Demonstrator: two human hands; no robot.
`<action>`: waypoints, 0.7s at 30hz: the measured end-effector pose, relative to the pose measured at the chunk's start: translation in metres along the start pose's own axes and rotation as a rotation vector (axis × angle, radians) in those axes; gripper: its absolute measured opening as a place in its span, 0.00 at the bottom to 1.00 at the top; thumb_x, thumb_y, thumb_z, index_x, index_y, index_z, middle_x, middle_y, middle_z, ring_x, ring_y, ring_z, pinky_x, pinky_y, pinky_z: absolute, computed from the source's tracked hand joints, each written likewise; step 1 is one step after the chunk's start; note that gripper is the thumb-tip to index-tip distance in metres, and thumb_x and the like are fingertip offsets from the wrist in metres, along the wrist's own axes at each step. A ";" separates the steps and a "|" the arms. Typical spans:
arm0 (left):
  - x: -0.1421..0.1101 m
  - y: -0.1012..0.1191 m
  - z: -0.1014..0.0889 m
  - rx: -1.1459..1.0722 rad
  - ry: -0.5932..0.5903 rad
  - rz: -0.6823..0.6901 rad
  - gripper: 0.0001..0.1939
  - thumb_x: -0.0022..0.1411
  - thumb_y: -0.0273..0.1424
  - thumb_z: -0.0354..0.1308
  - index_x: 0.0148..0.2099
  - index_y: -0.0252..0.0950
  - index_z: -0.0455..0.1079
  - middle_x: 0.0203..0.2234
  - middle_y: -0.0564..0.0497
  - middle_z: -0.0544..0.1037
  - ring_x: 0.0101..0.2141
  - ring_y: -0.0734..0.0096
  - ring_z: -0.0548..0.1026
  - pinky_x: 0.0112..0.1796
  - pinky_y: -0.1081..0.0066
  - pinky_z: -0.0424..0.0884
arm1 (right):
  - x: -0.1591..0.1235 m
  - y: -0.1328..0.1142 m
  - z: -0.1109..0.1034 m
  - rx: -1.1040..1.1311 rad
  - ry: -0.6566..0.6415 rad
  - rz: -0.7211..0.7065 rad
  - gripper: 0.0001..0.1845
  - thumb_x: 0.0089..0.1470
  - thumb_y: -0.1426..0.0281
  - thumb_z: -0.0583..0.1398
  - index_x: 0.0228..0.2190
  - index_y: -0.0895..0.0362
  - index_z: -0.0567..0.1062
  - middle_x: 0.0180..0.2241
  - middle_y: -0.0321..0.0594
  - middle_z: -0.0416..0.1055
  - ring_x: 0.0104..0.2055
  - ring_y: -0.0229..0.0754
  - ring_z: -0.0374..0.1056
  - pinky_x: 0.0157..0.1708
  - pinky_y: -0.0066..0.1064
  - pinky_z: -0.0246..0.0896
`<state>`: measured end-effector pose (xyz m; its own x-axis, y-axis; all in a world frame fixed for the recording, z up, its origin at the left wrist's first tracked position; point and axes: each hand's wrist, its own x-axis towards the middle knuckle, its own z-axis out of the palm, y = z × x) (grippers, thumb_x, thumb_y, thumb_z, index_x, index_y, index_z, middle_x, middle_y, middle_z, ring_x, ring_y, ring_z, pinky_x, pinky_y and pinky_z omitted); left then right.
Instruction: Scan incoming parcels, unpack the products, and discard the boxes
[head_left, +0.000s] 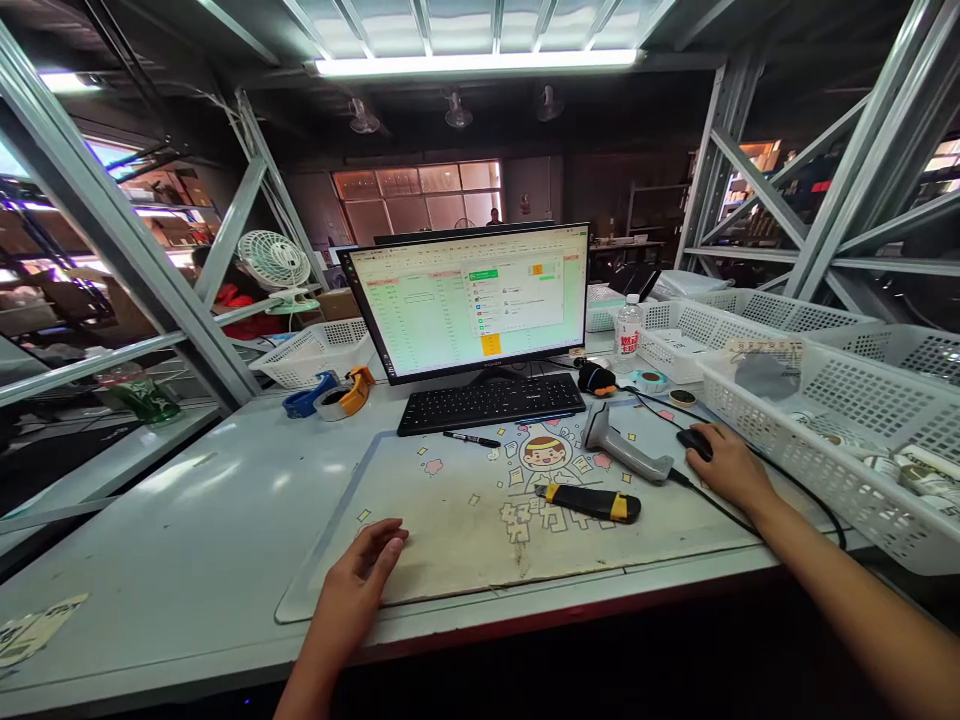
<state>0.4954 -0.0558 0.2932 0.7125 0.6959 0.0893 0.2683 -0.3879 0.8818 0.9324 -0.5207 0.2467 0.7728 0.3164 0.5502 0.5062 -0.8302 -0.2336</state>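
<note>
My right hand [727,465] lies over a black computer mouse [696,442] at the right side of the printed desk mat [442,540]. My left hand [364,570] rests on the mat's front left part, fingers loosely bent and thumb apart, with nothing in it. Between my hands lie a black and yellow utility knife [592,502] and a grey barcode scanner [626,450] with a cable. Behind them stand a black keyboard [491,402] and a lit monitor [480,300] with a spreadsheet and a smaller window on its screen. A black marker pen [471,439] lies before the keyboard.
White plastic baskets [825,440] line the right side. A water bottle [628,330] stands right of the monitor. Blue and orange tape dispensers [345,396] sit at the left, near another basket [315,352]. Metal frame posts [135,220] and a fan [274,262] stand farther left.
</note>
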 end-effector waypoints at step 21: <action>-0.002 0.012 0.000 0.030 0.005 -0.012 0.36 0.58 0.63 0.61 0.55 0.40 0.77 0.49 0.40 0.87 0.57 0.45 0.82 0.60 0.52 0.77 | 0.002 -0.003 -0.005 0.010 -0.004 0.000 0.24 0.61 0.59 0.55 0.52 0.58 0.75 0.52 0.53 0.77 0.53 0.59 0.74 0.55 0.48 0.70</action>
<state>0.4969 -0.0617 0.3038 0.7057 0.7039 0.0810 0.2967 -0.3974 0.8684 0.9303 -0.5199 0.2527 0.7743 0.3177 0.5473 0.5095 -0.8259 -0.2414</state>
